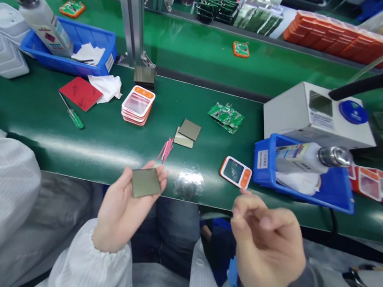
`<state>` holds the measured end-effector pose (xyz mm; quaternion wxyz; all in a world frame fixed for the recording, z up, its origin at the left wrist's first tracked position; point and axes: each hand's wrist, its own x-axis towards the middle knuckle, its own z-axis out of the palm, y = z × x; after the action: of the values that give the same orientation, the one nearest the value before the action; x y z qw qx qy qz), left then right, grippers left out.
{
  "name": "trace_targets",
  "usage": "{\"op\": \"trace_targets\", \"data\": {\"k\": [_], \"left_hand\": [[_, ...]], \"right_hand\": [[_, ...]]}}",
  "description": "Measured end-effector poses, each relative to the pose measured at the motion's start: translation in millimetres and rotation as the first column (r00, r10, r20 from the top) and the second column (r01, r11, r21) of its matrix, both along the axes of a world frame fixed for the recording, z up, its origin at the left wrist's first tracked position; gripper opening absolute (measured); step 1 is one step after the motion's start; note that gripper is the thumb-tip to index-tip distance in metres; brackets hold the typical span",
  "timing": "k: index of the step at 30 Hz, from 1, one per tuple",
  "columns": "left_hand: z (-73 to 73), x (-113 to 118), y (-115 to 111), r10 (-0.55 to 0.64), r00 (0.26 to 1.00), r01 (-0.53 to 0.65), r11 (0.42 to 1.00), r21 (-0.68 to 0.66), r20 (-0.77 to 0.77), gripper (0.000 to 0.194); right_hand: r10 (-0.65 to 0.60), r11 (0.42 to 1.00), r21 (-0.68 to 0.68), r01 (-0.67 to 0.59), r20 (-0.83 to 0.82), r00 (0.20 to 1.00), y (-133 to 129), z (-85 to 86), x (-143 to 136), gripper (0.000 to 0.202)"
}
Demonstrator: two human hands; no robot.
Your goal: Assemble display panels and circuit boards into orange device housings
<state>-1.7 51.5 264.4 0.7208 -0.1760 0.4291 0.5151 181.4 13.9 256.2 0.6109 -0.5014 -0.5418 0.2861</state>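
Panel (pixel 146 183), square and grey, sits at near left, lightly cradled by the left hand (pixel 125 215), as if to spare its face; whether the half-curled right hand (pixel 266 242) pinches anything, blur hides

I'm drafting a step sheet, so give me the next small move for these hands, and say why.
I'd probably bring the right hand over to take the panel by an edge. The panel lies face up to view across the left hand's open fingers, while the right hand, raised near the device, shows nothing in its grip.
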Motion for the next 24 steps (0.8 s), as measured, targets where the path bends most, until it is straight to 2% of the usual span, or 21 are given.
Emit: {"op": "trace_targets", "data": {"k": [2,5,9,12,19,24], "left_hand": [[-1.6,-10.8,3.8,0.092,0.995,-0.091,0.995,0.030,-0.047,0.044],[-2.6,-22.8,5.0,0.149,0.985,-0.140,0.986,0.096,-0.090,0.044],[-2.3,-25.9,2.2,0.133,0.985,-0.123,0.987,0.103,-0.107,0.044],[-1.8,-23.2,0.7,0.095,0.990,-0.088,0.994,0.069,-0.106,0.045],[-5.1,-19.4,1.1,0.066,0.993,-0.060,0.996,0.062,-0.097,0.044],[-4.7,-19.4,0.2,0.058,0.993,-0.051,0.997,0.064,-0.106,0.042]], "right_hand": [[-0.015,0.996,-0.091,0.012,-0.040,0.999,6.5,-7.2,0.4,0.023],[0.007,0.980,-0.200,-0.011,-0.023,1.000,15.7,-24.9,-3.4,0.018],[-0.003,0.967,-0.256,0.012,0.039,0.999,24.0,-50.5,-9.7,0.017],[-0.019,0.955,-0.294,0.043,0.085,0.996,27.4,-63.5,-10.7,0.015],[-0.080,0.942,-0.307,0.138,0.193,0.978,33.5,-77.0,-9.8,0.013],[-0.102,0.951,-0.247,0.185,0.314,0.944,36.4,-82.5,-13.2,0.010]]}}
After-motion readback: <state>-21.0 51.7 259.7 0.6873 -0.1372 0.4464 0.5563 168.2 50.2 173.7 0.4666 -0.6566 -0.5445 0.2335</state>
